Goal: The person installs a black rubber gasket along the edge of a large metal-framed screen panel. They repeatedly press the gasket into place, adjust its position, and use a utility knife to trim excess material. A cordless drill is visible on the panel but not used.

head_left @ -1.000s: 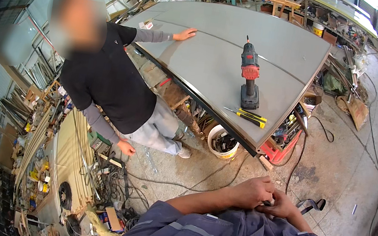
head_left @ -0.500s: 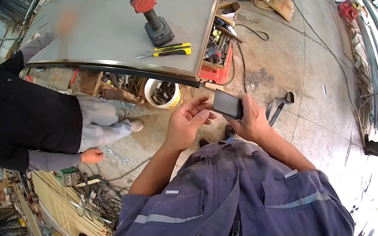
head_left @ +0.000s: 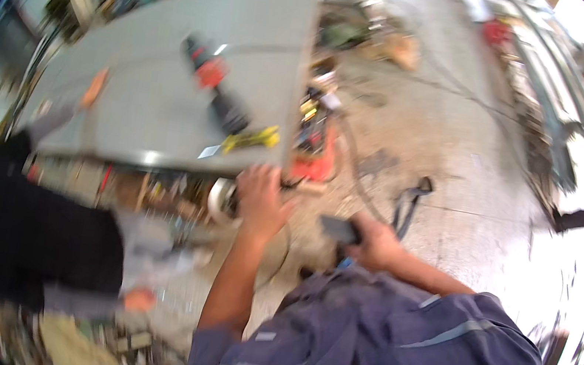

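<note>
My right hand (head_left: 373,240) is closed round one end of a thin, dark, flat rectangular thing (head_left: 340,229), phone-like in shape, held low in front of my waist. Its exact kind is blurred. My left hand (head_left: 262,197) reaches to the near right corner of a large grey panel (head_left: 143,128), fingers over its edge and thumb apart, with nothing seen in it. On the panel lie a red and black cordless drill (head_left: 213,82) and, beside its battery, yellow and black screwdrivers (head_left: 252,139).
A co-worker in a black top (head_left: 47,249) stands at my left, one hand (head_left: 94,89) on the panel. Beyond the panel's right edge is a red crate (head_left: 317,164) of tools. A white bucket (head_left: 219,198) stands below. A dark strap (head_left: 408,206) and cables lie across the floor.
My left hand has left the dark rectangular thing and moved up and left to the panel's corner. My right hand keeps the thing, now lower and tilted flatter. The view has shifted and blurred.
</note>
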Demonstrator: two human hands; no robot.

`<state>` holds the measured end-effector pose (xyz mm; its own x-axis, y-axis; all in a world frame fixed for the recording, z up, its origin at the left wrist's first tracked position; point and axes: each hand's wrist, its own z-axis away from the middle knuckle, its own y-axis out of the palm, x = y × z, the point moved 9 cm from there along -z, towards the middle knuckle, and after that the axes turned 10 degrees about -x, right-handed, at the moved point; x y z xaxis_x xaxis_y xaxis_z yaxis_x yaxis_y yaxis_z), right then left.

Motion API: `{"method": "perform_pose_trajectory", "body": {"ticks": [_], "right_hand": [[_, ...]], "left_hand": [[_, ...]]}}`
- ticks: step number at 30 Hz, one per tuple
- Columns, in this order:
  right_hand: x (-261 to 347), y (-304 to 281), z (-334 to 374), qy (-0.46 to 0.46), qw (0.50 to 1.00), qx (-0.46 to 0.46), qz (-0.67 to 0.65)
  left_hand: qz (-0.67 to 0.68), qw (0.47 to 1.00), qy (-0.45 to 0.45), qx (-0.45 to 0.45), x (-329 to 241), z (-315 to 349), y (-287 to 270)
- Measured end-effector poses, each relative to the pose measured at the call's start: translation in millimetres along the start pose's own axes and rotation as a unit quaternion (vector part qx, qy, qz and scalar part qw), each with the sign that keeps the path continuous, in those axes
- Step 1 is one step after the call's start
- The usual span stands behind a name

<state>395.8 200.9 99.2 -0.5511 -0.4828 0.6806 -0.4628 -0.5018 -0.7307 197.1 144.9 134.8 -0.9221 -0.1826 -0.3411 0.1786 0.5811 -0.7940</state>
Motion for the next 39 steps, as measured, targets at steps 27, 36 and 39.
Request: {"method": "perform_pose_trajectory", "body": {"ticks": [27, 36, 39], "right_hand": [[-46.9, -36.7, -22.1, -0.043, 0.997, -0.042, -0.044], [-124.0, -84.0, -52.6, -0.046, 0.999, -0.014, 0.002], [-133.0, -83.1, -69.1, -0.067, 0.997, 0.013, 0.025]], "left_hand": [[0.654, 0.742, -0.144, -0.012, -63.1, 12.7, -72.8], [0.906, 0.411, -0.004, -0.105, -237.7, -14.0, -120.8], [0.904, 0.404, 0.033, -0.132, -250.0, -17.4, -105.7]]}}
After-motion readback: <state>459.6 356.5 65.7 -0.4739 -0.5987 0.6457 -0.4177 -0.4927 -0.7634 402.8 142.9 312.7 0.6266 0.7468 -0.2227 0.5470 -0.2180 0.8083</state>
